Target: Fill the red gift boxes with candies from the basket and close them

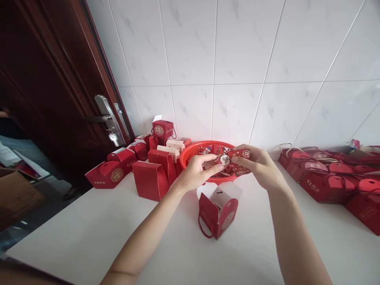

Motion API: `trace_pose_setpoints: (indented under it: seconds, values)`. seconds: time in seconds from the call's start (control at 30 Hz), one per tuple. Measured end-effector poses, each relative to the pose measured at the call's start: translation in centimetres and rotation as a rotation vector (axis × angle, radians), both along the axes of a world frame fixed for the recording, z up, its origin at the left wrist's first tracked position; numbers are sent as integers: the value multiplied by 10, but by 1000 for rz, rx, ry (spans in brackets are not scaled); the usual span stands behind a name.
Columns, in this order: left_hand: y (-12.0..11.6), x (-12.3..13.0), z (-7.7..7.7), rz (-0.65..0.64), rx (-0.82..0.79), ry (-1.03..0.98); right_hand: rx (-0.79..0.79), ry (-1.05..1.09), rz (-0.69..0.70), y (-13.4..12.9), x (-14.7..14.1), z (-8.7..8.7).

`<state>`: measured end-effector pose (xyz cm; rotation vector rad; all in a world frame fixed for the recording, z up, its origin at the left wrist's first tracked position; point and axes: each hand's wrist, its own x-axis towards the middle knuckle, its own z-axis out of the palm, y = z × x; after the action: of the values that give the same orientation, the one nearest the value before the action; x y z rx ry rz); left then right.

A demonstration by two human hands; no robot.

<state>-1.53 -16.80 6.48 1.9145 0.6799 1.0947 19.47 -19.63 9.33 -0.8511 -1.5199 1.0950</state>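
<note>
With both hands busy, I hold a red packet [225, 159] with a round pale label, pinched between my left hand [196, 171] and right hand [259, 163] before a red basket [184, 154]. An open box [227, 220] stands nearer on the surface [178, 253]; red cartons [148, 180] stand left, handled boxes [323, 184] right.

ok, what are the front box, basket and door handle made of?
Front box: probably coated card, smooth red outside, white inside, thin folded flaps.
Basket: likely plastic, glossy orange-red, with a moulded-looking rim and perforated wall.
Door handle: looks metal, silvery with highlights; solid or plated, can't tell.
</note>
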Motion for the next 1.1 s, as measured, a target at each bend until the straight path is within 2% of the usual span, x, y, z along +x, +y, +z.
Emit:
trace_pose_setpoints:
  seconds: [0.2, 0.33, 0.7, 0.9, 1.0, 1.1]
  values:
    - [1, 3, 2, 74, -58, -166, -19, -34, -24, -1, 1, 1]
    - [0, 4, 4, 85, -27, -202, -70, -61, -56, -3, -1, 5]
    - [-1, -2, 9, 60, -62, -176, -117, -64, -74, -5, -4, 5]
    - [1, -1, 8, 57, -113, -200, -91, -22, -87, -3, -7, 4]
    - [0, -1, 8, 31, -127, -156, -75, 10, -109, -1, -8, 1]
    - [-1, -2, 9, -2, -74, -56, -84, 47, -118, 1, -8, 0]
